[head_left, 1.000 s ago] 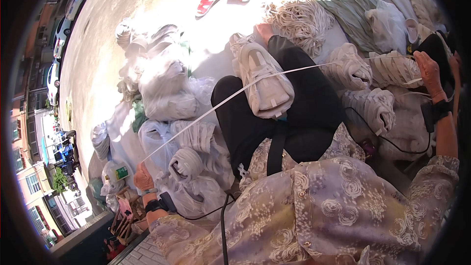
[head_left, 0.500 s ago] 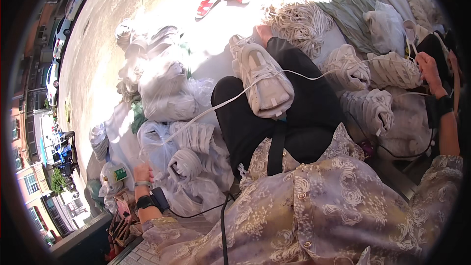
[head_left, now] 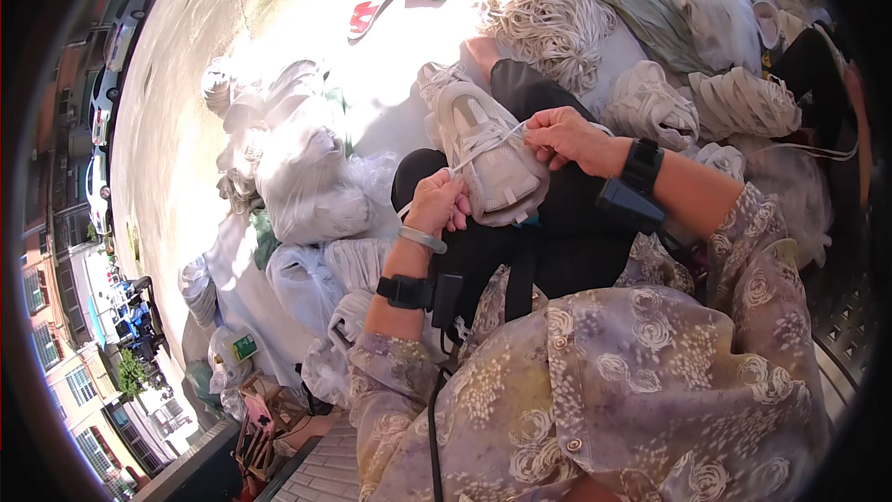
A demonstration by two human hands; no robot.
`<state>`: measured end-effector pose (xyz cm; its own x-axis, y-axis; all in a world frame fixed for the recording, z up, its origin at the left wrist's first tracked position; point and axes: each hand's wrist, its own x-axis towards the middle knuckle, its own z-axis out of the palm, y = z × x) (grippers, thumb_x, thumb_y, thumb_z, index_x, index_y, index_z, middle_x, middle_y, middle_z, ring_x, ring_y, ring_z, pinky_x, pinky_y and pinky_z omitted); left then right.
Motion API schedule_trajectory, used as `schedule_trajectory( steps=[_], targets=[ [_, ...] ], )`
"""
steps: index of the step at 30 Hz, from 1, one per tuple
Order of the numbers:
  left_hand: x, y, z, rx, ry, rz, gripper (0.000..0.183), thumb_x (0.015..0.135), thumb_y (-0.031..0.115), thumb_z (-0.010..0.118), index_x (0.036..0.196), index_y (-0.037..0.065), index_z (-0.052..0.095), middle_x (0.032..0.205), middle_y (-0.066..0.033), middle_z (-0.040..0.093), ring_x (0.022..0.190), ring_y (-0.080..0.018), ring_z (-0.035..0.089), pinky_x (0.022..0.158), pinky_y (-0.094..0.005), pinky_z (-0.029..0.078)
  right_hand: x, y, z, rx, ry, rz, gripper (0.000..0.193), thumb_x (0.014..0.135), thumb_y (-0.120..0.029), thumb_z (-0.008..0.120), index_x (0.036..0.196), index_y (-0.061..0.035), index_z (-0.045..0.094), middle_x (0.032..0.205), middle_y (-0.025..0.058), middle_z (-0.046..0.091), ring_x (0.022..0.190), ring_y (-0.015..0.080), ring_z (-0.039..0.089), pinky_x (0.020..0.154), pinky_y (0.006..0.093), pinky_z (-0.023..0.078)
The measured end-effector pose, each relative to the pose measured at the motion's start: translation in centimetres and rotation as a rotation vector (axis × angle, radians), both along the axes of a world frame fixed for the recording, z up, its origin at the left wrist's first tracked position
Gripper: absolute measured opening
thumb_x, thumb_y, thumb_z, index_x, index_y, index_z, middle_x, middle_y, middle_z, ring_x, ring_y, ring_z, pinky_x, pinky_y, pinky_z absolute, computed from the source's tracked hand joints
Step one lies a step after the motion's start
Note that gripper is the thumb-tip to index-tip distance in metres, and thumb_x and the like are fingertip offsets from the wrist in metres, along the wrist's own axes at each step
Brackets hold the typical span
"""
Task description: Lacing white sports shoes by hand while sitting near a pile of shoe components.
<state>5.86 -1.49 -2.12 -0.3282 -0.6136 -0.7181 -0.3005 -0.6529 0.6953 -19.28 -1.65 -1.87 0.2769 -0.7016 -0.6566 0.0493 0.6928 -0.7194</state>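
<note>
A pale cream shoe upper [head_left: 502, 188] rests across my lap, its tongue and eyelets facing up. A white shoelace [head_left: 490, 143] crosses over its eyelet rows. My left hand [head_left: 439, 202] pinches one side of the lace at the upper's left edge, fingers curled. On the other side, my right hand [head_left: 567, 138] grips the lace between thumb and fingers, just right of the eyelets. The lace's loose length trails from the right hand to the far right. Further shoe parts lie behind this upper, partly hidden.
Plastic-wrapped bundles of white shoe uppers [head_left: 311, 191] stand to the left. More stacked uppers [head_left: 743, 107] lie to the right. Beyond my knees sit a heap of white laces [head_left: 553, 33] and a red sandal [head_left: 365, 19]. Black cables run near both wrists.
Both hands have come inward from wide apart to the shoe upper. The lace, stretched out to both sides before, is now held close to the eyelets.
</note>
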Motion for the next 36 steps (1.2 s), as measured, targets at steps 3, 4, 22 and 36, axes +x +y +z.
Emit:
schedule_trajectory(
  steps=[3,4,22,36],
  targets=[
    [-1.6,-2.1,-0.1,-0.075,-0.023,0.135,0.021,0.09,0.022,0.046,0.08,0.005,0.051,0.057,-0.0031,0.054,0.039,-0.0079,0.049,0.031,-0.0182,0.035,0.7,-2.6,-1.3,-0.104,-0.009,-0.123,0.012,0.078,-0.018,0.062,0.083,-0.0076,0.062,0.066,-0.0047,0.051,0.056,0.0049,0.046,0.048,0.0207,0.039],
    [-1.7,-2.5,-0.3,-0.089,0.003,0.195,0.02,0.09,0.022,0.046,0.081,0.004,0.052,0.058,-0.0031,0.055,0.039,-0.008,0.05,0.032,-0.0181,0.035,0.7,-3.1,-1.7,-0.134,-0.033,-0.145,0.012,0.078,-0.018,0.063,0.083,-0.0073,0.063,0.066,-0.0045,0.052,0.057,0.005,0.046,0.048,0.0209,0.039],
    [-2.6,1.4,-1.4,-0.779,-0.123,0.386,0.021,0.089,0.017,0.055,0.086,-0.001,0.064,0.072,0.0027,0.054,0.065,-0.006,0.047,0.061,-0.0209,0.04,1.1,-1.7,-2.3,-0.225,-0.072,-0.186,0.014,0.084,-0.015,0.059,0.07,-0.0099,0.058,0.064,-0.0046,0.055,0.057,0.0026,0.049,0.051,0.0174,0.04],
    [-3.4,1.9,-0.4,-0.412,0.039,0.531,0.013,0.088,0.019,0.057,0.084,0.007,0.056,0.057,0.0032,0.05,0.044,-0.0026,0.043,0.04,-0.016,0.034,2.4,-1.5,-4.7,-0.57,0.211,-0.192,0.01,0.079,-0.01,0.062,0.073,-0.0019,0.059,0.062,-0.0013,0.052,0.057,0.0065,0.047,0.054,0.0221,0.04]
  ],
)
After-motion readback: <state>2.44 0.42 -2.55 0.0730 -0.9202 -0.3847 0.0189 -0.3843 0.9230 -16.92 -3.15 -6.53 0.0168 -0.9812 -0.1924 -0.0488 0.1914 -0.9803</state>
